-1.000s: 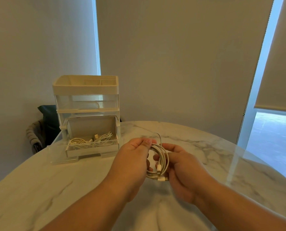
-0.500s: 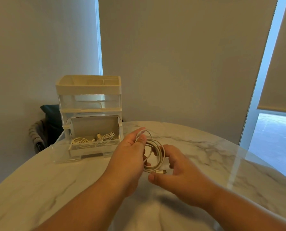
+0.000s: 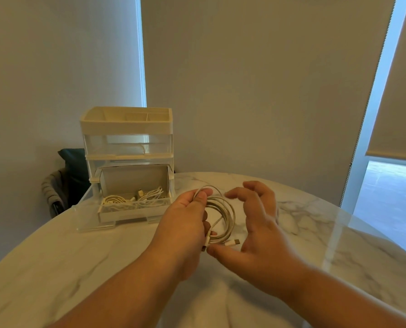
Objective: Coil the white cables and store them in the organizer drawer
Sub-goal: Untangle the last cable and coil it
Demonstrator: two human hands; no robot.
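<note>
Coil, head view: white cable [image 3: 228, 214] wound in several turns, held up over the table [image 3: 79, 268] between my two hands.
Left hand: my left hand [image 3: 185, 223] pinches the top of the loops between thumb and fingers; I cannot tell how its lower fingers sit.
Right hand: my right hand [image 3: 258, 233] is spread wide and holds nothing, its thumb just beside the loose plug end [image 3: 232, 243].
Drawer: bottom drawer [image 3: 131, 213] of the organizer [image 3: 126, 129] stands pulled open, other cables [image 3: 135, 198] lying inside, beyond and left of the coil.
Risk, loops: one pinch carries everything; if it slackens, I judge the turns would spring apart.
Risk, plug: the free end could snag the drawer wall or tangle with the cables inside.
Risk, organizer: it looks light, so a shove could slide it.
</note>
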